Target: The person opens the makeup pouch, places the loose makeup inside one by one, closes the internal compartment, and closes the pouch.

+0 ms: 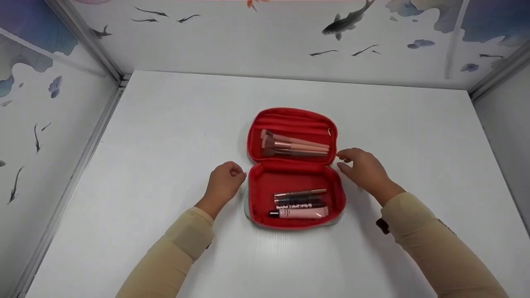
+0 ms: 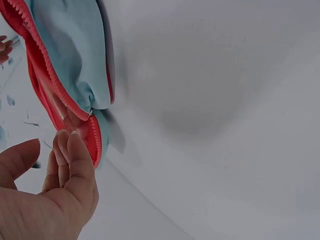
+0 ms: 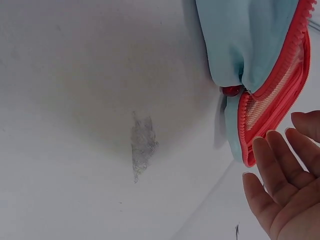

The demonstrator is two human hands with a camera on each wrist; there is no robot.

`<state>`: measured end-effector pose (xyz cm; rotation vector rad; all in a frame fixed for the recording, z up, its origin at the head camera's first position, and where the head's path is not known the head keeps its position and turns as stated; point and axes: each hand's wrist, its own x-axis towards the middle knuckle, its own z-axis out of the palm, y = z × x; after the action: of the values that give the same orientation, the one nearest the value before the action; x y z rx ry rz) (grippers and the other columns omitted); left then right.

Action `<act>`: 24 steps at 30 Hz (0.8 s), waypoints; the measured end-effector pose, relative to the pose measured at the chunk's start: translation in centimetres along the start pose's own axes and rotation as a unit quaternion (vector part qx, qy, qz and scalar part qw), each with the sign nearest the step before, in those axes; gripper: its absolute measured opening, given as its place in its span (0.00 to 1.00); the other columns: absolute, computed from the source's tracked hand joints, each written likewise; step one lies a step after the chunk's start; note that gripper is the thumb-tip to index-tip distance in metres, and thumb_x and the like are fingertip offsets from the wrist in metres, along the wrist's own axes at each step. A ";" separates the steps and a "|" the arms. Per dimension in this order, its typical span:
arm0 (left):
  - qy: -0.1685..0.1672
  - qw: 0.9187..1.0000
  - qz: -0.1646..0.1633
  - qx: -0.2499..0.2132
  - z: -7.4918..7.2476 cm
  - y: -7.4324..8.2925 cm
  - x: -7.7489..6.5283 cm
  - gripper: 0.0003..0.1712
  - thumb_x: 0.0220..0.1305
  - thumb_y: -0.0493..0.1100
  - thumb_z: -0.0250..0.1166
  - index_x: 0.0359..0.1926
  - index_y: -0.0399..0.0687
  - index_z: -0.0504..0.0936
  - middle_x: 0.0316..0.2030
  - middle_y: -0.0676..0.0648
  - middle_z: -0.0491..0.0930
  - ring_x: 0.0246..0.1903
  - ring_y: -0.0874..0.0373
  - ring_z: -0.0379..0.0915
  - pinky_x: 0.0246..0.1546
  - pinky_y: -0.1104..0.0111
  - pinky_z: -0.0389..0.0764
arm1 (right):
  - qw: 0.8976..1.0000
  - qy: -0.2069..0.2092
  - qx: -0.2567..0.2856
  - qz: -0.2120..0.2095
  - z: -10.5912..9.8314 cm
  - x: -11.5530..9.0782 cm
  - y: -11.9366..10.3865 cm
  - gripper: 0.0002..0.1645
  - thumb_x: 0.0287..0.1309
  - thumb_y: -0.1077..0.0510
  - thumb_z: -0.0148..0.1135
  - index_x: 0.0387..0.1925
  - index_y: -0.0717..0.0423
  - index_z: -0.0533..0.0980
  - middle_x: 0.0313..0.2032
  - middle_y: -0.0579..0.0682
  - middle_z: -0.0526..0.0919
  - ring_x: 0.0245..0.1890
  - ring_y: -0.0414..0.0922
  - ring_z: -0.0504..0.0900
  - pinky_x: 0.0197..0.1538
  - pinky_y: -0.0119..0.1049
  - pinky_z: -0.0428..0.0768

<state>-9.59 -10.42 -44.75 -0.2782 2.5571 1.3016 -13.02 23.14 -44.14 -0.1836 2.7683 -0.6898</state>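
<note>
A pouch with red lining (image 1: pixel 285 180) and a light blue outside (image 2: pixel 67 45) lies unzipped, its lid (image 1: pixel 290 119) folded back away from me. Several makeup brushes (image 1: pixel 298 145) rest in the lid. In the lower half are a pink tube (image 1: pixel 304 213) with a black cap and several slim sticks (image 1: pixel 300 193). My left hand (image 1: pixel 223 182) is at the pouch's left side near the hinge, holding nothing, thumb apart from the fingers. Beside the lid's lower right corner, my right hand (image 1: pixel 366 171) has its fingers spread and holds nothing. Red zipper teeth (image 3: pixel 245 122) edge both halves.
The pouch stands mid-way on a white table (image 1: pixel 165 124). A white panel (image 1: pixel 256 45) with painted fish rises behind it, and another patterned panel (image 1: pixel 54 124) stands on the left. A grey worn patch (image 3: pixel 143 145) marks the table in the right wrist view.
</note>
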 end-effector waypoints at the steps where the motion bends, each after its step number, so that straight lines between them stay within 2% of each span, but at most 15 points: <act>1: -0.001 1.000 0.000 0.004 -0.1 0.3 0.2 0.05 0.64 0.40 0.60 0.35 0.42 0.78 0.26 0.48 0.75 0.27 0.57 0.69 0.29 0.69 0.72 | 1.000 0.003 0.009 0.004 -0.1 0.1 0.1 0.23 0.64 0.60 0.58 0.59 0.62 0.73 0.52 0.62 0.78 0.53 0.59 0.76 0.54 0.54 0.77; 5: -0.013 1.000 -0.003 0.017 -0.3 1.3 0.7 0.06 0.64 0.40 0.59 0.38 0.42 0.79 0.30 0.47 0.76 0.30 0.56 0.70 0.32 0.68 0.74 | 0.999 0.017 0.043 0.014 -0.2 0.8 0.7 0.23 0.65 0.60 0.56 0.59 0.64 0.72 0.51 0.63 0.79 0.53 0.59 0.76 0.54 0.54 0.76; 9: -0.023 0.999 0.012 0.021 -0.4 2.2 1.1 0.08 0.63 0.38 0.56 0.40 0.41 0.79 0.32 0.46 0.77 0.31 0.55 0.70 0.32 0.67 0.74 | 0.997 0.025 0.071 0.032 -0.1 1.4 1.1 0.22 0.65 0.60 0.56 0.58 0.66 0.72 0.51 0.64 0.78 0.52 0.59 0.76 0.54 0.53 0.76; 15: -0.043 0.998 0.020 0.031 -0.4 3.4 1.6 0.05 0.63 0.38 0.56 0.37 0.43 0.77 0.30 0.47 0.75 0.30 0.56 0.69 0.29 0.69 0.72 | 0.993 0.028 0.107 0.048 0.1 2.2 1.5 0.24 0.64 0.60 0.56 0.59 0.68 0.70 0.50 0.65 0.78 0.53 0.59 0.75 0.55 0.53 0.75; 19: -0.052 0.997 0.031 0.039 -0.3 4.0 2.1 0.04 0.65 0.38 0.57 0.37 0.42 0.75 0.30 0.47 0.75 0.30 0.56 0.69 0.30 0.69 0.72 | 0.990 0.020 0.128 0.058 0.2 2.8 1.8 0.26 0.65 0.59 0.55 0.61 0.68 0.68 0.51 0.66 0.77 0.54 0.60 0.74 0.56 0.53 0.74; 24: -0.058 0.997 0.028 0.044 0.2 4.7 2.9 0.06 0.67 0.39 0.57 0.42 0.41 0.76 0.35 0.45 0.77 0.34 0.56 0.71 0.35 0.68 0.76 | 0.981 -0.009 0.169 0.097 0.4 3.6 1.7 0.30 0.65 0.57 0.54 0.64 0.67 0.65 0.55 0.66 0.75 0.55 0.58 0.73 0.58 0.52 0.73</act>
<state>-13.62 -7.73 -42.16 -0.1105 2.5315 1.1836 -16.46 23.73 -46.17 0.1468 2.5557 -1.0795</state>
